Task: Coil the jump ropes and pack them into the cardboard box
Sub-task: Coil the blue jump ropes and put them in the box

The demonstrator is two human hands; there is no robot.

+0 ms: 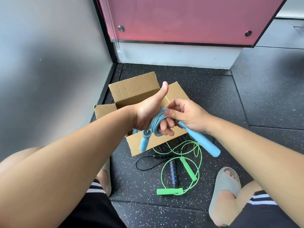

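A blue jump rope point(157, 123) is wound in several loops around the fingers of my left hand point(148, 112), thumb raised, above the open cardboard box point(131, 89). One blue handle point(144, 143) hangs below that hand. My right hand point(185, 115) pinches the coil's top with thumb and forefinger and holds the other blue handle point(203, 143), which points down to the right. On the floor in front of the box lie a green jump rope point(188, 170) and a black jump rope with blue-ringed handles point(173, 174), both loose and tangled together.
The box stands in a corner on dark speckled floor mats point(246, 104), with a grey wall point(49, 63) on the left and a pink panel point(181, 18) behind. My feet in grey slides point(225, 191) flank the loose ropes.
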